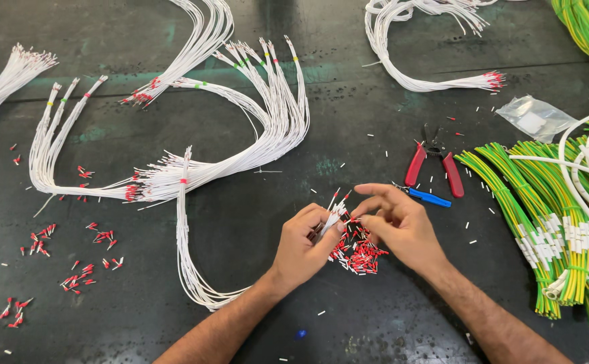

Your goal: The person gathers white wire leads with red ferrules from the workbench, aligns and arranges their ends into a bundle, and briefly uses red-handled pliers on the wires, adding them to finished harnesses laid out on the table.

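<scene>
two hands meet over a heap of red ferrules (358,255) on the dark surface (348,101): the left hand (304,246) pinches a small bunch of thin white wires (333,219), the right hand (399,226) pinches near their tips. light and limp, the wires look best gripped near the ends; red-handled pliers (434,167), white wire bundles (173,176) and green-yellow cables (550,236) crowd around.

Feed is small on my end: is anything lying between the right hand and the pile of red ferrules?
Nothing visible. The right hand hovers directly over the pile of red ferrules, with bare table around it. The left hand holds a small bundle of white wires beside the pile, not across it.
</scene>
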